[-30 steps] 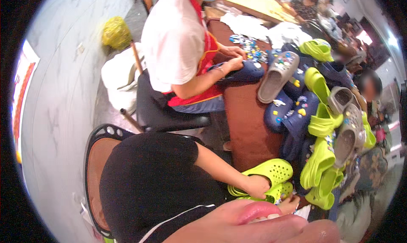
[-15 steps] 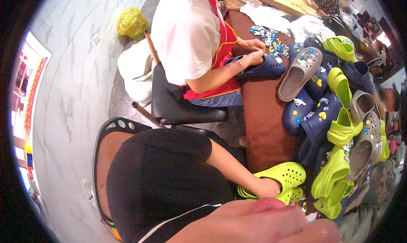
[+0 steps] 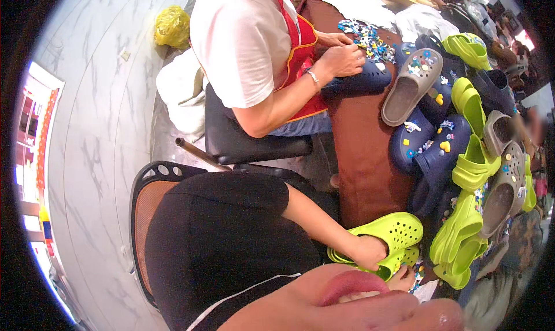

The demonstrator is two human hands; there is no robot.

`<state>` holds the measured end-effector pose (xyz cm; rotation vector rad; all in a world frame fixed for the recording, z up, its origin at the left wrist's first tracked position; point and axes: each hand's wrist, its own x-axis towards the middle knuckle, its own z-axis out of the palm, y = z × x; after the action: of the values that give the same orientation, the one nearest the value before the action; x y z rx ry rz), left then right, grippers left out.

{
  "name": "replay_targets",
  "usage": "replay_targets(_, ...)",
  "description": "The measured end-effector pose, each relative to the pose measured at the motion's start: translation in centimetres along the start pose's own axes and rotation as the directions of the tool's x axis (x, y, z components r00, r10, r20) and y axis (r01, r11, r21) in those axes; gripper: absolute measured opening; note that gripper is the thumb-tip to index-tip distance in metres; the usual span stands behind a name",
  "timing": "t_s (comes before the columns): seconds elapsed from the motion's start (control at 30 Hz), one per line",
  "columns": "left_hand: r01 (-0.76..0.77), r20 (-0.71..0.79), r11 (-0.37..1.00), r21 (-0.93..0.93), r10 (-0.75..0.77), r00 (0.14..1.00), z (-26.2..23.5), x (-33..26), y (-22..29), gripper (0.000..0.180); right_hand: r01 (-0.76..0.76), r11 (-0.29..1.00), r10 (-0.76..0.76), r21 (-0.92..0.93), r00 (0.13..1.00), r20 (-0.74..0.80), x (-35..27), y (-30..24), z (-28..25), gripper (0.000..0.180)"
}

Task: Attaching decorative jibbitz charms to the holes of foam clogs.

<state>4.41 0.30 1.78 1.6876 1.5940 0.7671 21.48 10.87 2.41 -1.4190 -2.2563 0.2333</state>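
- Two lime-green clogs (image 3: 403,229) sit one over the other at the near end of the brown cloth (image 3: 370,178), right at the left hand (image 3: 371,253), which lies across the opening of the upper one.
- The lower clog (image 3: 411,254) shows its holed toe just beside that hand and the right hand (image 3: 403,279).
- The left hand's fingers curl down between the pair, touching them; whether they pinch anything, I cannot tell.
- The right hand is mostly hidden behind the wearer's face, so its grip cannot be told.
- Both clogs look smooth and moulded, with rounded toes pierced by round holes.
- Beyond lie a grey clog (image 3: 395,106) with a darker footbed, navy clogs (image 3: 442,149) studded with charms, and a heap of small, glossy, colourful charms (image 3: 374,43).
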Motion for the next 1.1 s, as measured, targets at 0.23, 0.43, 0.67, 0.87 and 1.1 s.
replay_targets(0.23,0.023,-0.031,1.000,0.014,-0.023,0.999,-0.3,-0.3,0.3,0.040,-0.196,0.979,0.193,0.062,0.980,0.052,1.6,1.5,2.1,0.034)
replay_targets(0.43,0.040,0.008,0.999,0.008,-0.040,0.999,0.1,0.3,-0.2,0.037,-0.107,0.992,0.104,-0.073,0.993,-0.050,1.9,2.2,3.1,0.027)
replay_targets(0.67,0.083,0.048,0.996,0.025,-0.084,0.995,-0.4,0.1,0.4,0.039,-0.025,0.998,0.021,-0.052,0.997,-0.078,2.1,3.1,3.3,0.023)
replay_targets(0.87,0.076,0.019,0.997,0.026,-0.076,0.997,0.1,0.2,0.0,0.039,-0.091,0.995,0.087,-0.042,0.993,-0.077,2.3,1.1,3.0,0.021)
replay_targets(1.1,0.081,0.025,0.997,0.005,-0.081,0.996,0.5,0.3,-0.1,0.038,-0.073,0.988,0.057,-0.134,0.991,-0.121,2.7,0.9,3.7,0.034)
